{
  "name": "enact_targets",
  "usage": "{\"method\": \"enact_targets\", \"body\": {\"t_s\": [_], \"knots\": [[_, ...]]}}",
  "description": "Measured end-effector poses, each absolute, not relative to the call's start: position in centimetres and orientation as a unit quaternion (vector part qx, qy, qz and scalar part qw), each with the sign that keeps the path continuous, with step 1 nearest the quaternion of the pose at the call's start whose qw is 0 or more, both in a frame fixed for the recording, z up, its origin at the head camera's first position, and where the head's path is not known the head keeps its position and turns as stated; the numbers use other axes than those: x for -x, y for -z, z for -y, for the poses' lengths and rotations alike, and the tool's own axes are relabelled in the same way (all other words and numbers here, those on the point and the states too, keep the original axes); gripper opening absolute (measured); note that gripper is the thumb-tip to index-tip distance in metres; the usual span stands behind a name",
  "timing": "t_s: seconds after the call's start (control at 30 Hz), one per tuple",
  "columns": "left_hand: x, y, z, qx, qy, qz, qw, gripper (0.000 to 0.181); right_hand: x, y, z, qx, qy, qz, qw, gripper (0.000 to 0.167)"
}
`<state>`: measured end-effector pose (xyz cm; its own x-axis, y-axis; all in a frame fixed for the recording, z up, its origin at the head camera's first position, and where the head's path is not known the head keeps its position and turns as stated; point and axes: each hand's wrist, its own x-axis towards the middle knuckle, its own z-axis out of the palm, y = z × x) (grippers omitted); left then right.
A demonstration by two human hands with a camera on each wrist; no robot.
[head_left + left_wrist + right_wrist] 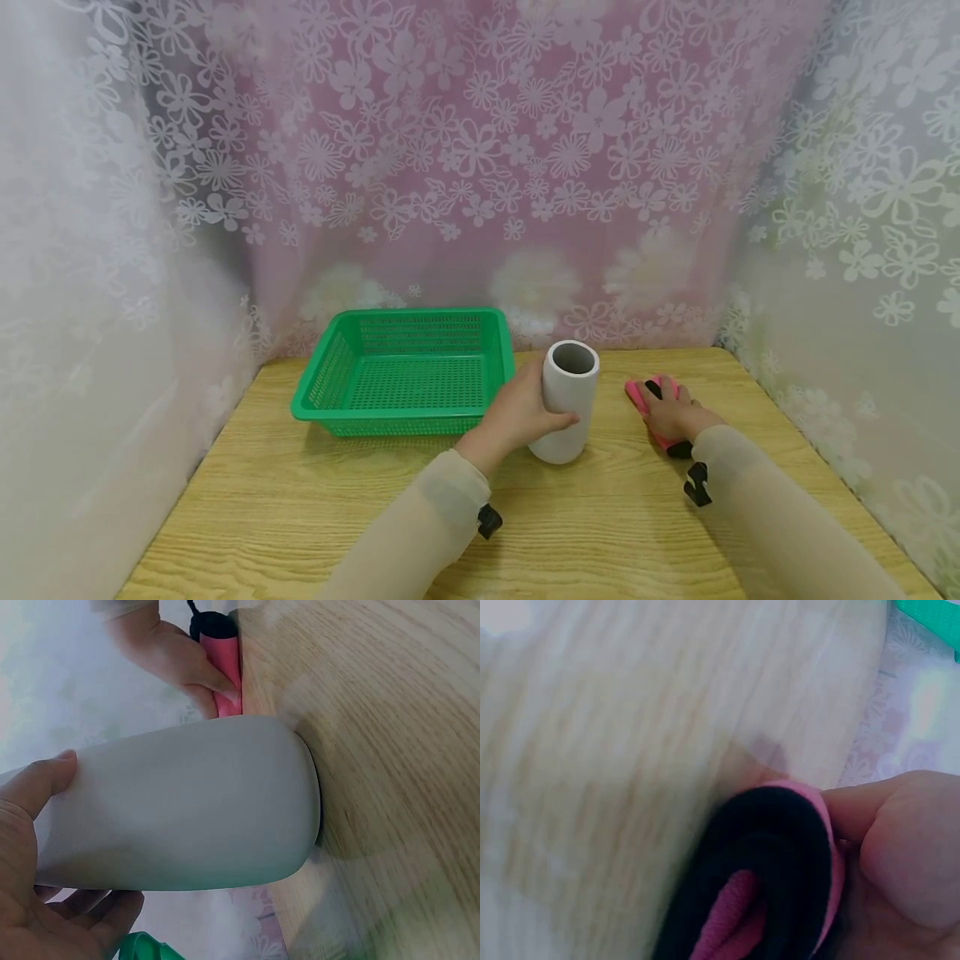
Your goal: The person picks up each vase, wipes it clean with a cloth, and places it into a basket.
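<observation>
A tall white vase point(568, 417) with a round open mouth stands near the middle of the table, roughly upright. My left hand point(521, 408) grips its side, thumb across the front and fingers round the back. The left wrist view shows the vase point(180, 806) close up; whether its base touches the wood I cannot tell. To the right, my right hand point(675, 417) holds a folded pink-and-black piece of fabric point(637, 393) low at the tabletop. In the right wrist view, this fabric point(776, 825) shows rolled layers, with the thumb against its pink outer side.
A green plastic basket point(405, 413) with perforated walls sits at the back left, just left of the vase. The wooden table point(300, 517) ends at a floral curtain point(480, 167) behind, and pale curtains hang on both sides.
</observation>
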<state>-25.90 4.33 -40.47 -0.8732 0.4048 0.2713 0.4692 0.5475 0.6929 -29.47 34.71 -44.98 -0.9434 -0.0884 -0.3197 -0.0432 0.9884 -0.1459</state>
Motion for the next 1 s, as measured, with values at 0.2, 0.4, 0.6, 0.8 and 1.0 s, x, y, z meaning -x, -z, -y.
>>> {"method": "enact_targets", "body": {"t_s": [0.2, 0.4, 0.6, 0.8, 1.0], "knots": [[25.3, 40.3, -4.5, 0.254, 0.386, 0.886, 0.047, 0.092, 29.4, 44.2, -35.0, 0.039, 0.075, -0.98, 0.18, 0.06], [25.1, 40.3, -4.6, 0.257, 0.379, 0.888, 0.04, 0.093, 29.9, 43.0, -35.5, 0.071, 0.072, -0.971, 0.216, 0.059], [25.0, 40.1, -4.5, 0.268, 0.374, 0.887, 0.047, 0.095, 30.5, 41.8, -35.8, 0.071, 0.084, -0.961, 0.254, 0.066], [25.0, 40.1, -4.3, 0.272, 0.382, 0.882, 0.048, 0.096, 31.0, 40.8, -35.9, 0.08, 0.098, -0.953, 0.276, 0.071], [24.8, 40.3, -3.9, 0.27, 0.414, 0.869, 0.032, 0.095, 30.9, 40.2, -35.7, 0.081, 0.09, -0.949, 0.291, 0.071]]}}
